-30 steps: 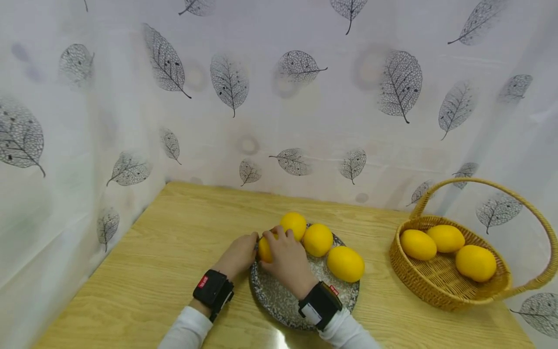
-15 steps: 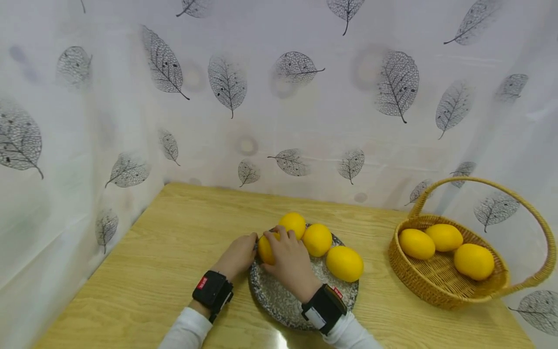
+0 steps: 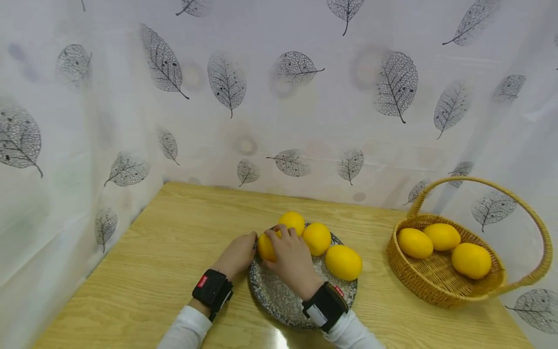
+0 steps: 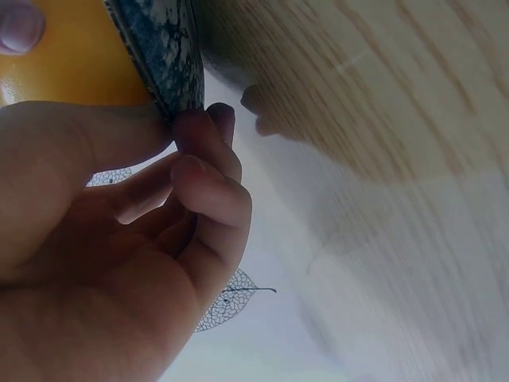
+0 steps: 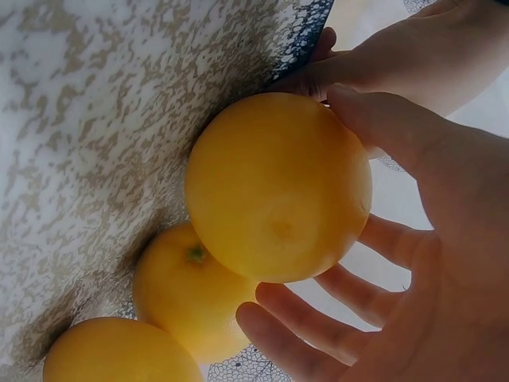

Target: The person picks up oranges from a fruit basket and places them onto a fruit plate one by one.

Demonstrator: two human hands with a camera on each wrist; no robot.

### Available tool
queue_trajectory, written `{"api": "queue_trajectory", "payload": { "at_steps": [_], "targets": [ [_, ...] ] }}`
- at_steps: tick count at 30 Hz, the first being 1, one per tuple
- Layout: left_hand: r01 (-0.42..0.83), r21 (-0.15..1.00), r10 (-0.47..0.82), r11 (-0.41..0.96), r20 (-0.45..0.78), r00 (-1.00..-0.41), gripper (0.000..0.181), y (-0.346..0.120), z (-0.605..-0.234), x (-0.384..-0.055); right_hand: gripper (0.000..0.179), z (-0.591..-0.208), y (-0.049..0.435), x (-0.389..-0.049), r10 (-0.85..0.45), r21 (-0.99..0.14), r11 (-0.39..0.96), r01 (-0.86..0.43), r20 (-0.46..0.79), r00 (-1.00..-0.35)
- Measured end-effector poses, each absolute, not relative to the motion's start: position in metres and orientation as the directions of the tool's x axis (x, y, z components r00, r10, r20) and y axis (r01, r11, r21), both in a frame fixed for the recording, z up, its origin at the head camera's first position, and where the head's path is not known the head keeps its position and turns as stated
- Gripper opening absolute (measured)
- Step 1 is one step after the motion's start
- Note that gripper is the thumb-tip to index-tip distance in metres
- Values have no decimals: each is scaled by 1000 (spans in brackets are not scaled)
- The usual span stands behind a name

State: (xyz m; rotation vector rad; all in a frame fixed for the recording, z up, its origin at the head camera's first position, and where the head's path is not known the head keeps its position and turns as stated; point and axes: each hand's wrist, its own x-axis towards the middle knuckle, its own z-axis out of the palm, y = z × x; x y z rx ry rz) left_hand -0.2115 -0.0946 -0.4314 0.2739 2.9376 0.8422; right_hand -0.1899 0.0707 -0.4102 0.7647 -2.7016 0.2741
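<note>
As L hand (image 3: 237, 253) pinches plate rim (image 3: 259, 292), R hand (image 3: 294, 261) grips yellow fruit (image 5: 278, 191); 3 others (image 3: 317, 239) nr. it, basket (image 3: 420, 283) well apart.

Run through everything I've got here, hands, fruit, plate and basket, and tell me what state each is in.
Left hand: pinching the plate's rim.
Right hand: gripping one fruit.
Plate: right way up, partly filled.
Three other plate fruits: whole, not held.
Basket: upright, handle raised.
Basket fruits: three, whole.
</note>
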Motion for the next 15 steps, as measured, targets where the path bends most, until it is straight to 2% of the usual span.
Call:
{"api": "queue_trajectory", "payload": {
  "at_steps": [15],
  "targets": [
    [124,526,175,841,-49,-983,19,-94,-430,-213,63,-409,72,-191,-477,-88,843,-530,333,-813]
  ]
}}
